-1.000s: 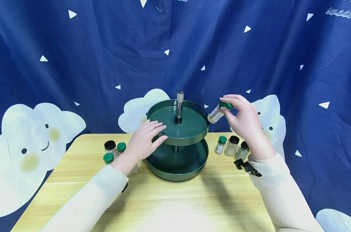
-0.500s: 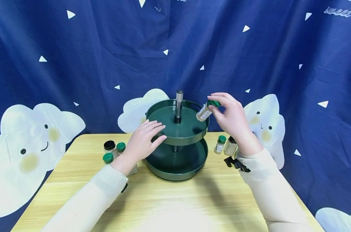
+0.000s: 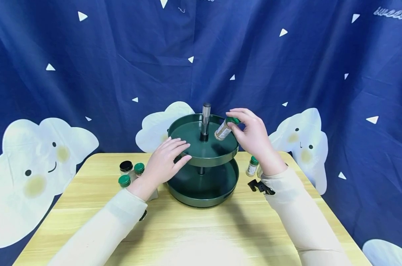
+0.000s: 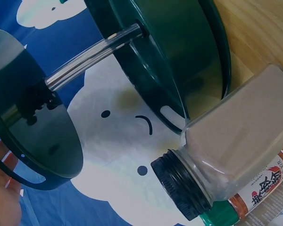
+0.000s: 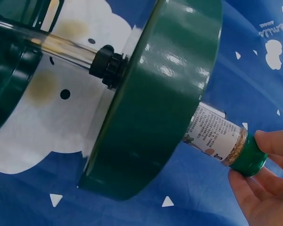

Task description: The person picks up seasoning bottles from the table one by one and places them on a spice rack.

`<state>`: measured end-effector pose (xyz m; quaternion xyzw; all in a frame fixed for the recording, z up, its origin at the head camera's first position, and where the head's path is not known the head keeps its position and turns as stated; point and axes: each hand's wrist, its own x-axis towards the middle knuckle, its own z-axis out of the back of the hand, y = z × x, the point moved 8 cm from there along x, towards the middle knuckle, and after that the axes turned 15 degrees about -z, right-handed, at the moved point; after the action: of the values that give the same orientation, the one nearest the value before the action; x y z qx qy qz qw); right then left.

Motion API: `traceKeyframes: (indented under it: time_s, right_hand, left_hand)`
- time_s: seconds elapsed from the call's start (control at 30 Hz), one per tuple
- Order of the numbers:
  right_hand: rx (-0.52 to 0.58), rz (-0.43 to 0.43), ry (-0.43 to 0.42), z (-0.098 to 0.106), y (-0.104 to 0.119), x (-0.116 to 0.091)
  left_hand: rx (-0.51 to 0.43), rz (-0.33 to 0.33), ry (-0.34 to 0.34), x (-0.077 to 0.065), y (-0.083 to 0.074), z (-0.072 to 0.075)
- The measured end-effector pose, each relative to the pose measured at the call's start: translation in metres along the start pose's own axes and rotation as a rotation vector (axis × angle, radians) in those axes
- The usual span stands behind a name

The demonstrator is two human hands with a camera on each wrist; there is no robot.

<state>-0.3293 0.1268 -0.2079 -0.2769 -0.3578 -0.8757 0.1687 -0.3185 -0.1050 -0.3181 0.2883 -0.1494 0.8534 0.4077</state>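
Observation:
A dark green two-tier round rack point(image 3: 202, 161) stands on the table, with a metal post point(image 3: 205, 120) rising through its middle. My right hand point(image 3: 250, 131) pinches the green cap of a small spice jar point(image 3: 222, 130), which tilts over the right side of the upper tray. In the right wrist view this spice jar point(image 5: 216, 132) shows a printed white label and brown grains, its bottom hidden behind the tray wall. My left hand point(image 3: 167, 160) rests with fairly straight fingers at the upper tray's left rim; the left wrist view shows fingers point(image 4: 1, 174) at that rim.
Left of the rack stand several jars, among them a black-capped jar point(image 3: 126, 168) and a green-capped jar point(image 3: 124, 181), partly behind my left arm. A small green-capped jar point(image 3: 252, 166) is on the right, near my right wrist. A blue curtain point(image 3: 201, 55) hangs behind the table.
My right hand has carried the spice jar leftward, from beside the upper tray to above its right side. The left hand has stayed at the rim.

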Motion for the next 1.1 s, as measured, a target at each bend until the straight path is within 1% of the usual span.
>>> traceKeyframes:
  time_s: [0.47, 1.1]
  right_hand:
    - [0.01, -0.009, 0.017, -0.02, 0.001, 0.0]
    - [-0.048, -0.039, 0.088, -0.045, 0.001, 0.0]
  left_hand:
    - [-0.007, -0.013, -0.011, 0.0, -0.002, 0.001]
    - [0.001, -0.003, 0.006, 0.001, -0.002, 0.002]
